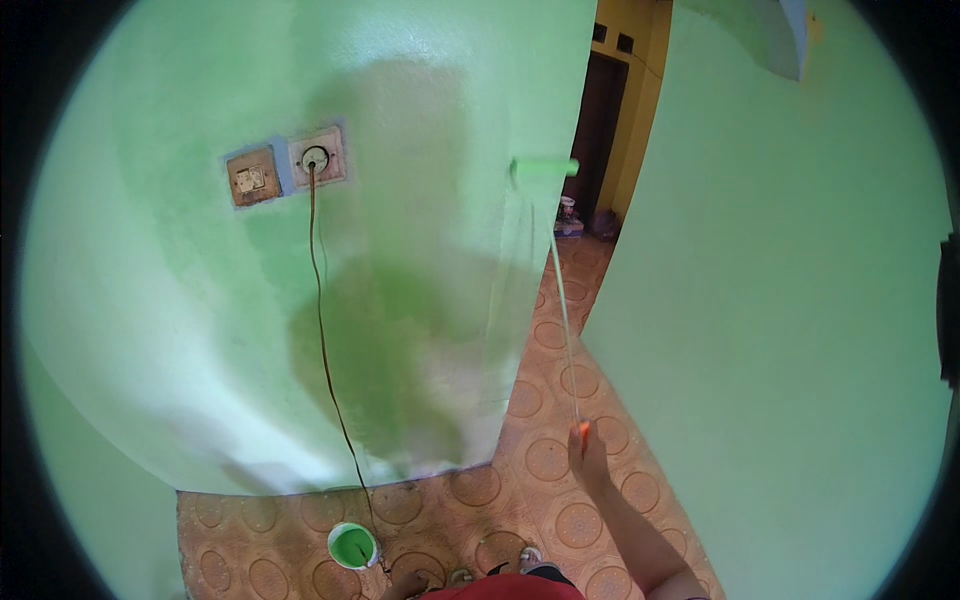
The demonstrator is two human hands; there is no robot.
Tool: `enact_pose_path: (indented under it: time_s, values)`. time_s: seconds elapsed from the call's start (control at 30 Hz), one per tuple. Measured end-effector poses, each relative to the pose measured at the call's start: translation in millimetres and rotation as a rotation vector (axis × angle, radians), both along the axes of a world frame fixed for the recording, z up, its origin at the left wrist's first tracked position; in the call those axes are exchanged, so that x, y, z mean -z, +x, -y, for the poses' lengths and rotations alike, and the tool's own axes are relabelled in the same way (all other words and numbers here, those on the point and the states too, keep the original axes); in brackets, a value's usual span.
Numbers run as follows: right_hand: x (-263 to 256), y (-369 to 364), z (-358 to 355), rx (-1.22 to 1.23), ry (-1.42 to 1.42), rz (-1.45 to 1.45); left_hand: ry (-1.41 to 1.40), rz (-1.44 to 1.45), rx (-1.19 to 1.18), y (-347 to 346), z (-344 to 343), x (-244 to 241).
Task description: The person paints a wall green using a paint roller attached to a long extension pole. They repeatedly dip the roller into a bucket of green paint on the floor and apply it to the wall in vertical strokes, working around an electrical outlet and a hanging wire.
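My right hand (pixel 589 456) is closed around the orange handle of a paint roller with a long thin metal rod. The roller's green sleeve (pixel 544 167) lies at the right edge of the green wall (pixel 420 225), beside the doorway. Low at the bottom edge is my left hand (pixel 409 585), partly cut off by the frame; whether it holds anything cannot be made out. A white bucket (pixel 332 544) with green paint inside stands on the floor just left of it.
A brown cable (pixel 322 330) hangs from a wall socket (pixel 330 169) down to the floor by the bucket. A light switch (pixel 253 177) is beside the socket. Another green wall (pixel 772 300) rises at right. Through the opening are a dark door (pixel 602 112) and items on the tiled floor (pixel 577 525).
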State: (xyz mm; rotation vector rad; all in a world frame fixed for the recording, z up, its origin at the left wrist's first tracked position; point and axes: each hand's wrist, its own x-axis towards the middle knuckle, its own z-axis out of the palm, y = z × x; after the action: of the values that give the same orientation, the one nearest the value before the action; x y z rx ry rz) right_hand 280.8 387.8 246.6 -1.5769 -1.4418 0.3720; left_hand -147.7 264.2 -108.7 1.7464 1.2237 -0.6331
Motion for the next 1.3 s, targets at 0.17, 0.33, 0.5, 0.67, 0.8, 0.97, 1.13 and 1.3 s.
enact_pose_path:
  time_s: [0.17, 0.33, 0.5, 0.67, 0.8, 0.97, 1.13, 1.3]
  values:
    - [-111, -9, -53, 0.007, 0.112, -0.016, 0.329, 0.039, 0.51, 6, 5, -7]
    - [-125, -12, -58, 0.01, 0.062, -0.051, 0.197, 0.149, 0.044, 6, 16, 7]
    - [-14, -6, -14, 0.041, -0.102, -0.017, 0.108, 0.074, -0.315, 15, 31, -14]
    - [114, -1, 62, 0.076, -0.339, 0.07, 0.053, 0.035, 0.1, -12, 44, 12]
    - [189, -1, 105, 0.101, -0.603, 0.091, 0.094, 0.062, -0.083, -35, 62, 27]
    - [236, -1, 139, 0.075, -0.73, 0.042, 0.047, 0.048, -0.102, -26, 52, -16]
    - [267, 7, 154, 0.017, -0.863, 0.055, -0.03, -0.023, -0.462, 2, 47, -85]
    - [281, 10, 158, 0.0, -0.921, 0.108, 0.016, -0.027, -0.439, 10, 54, -79]
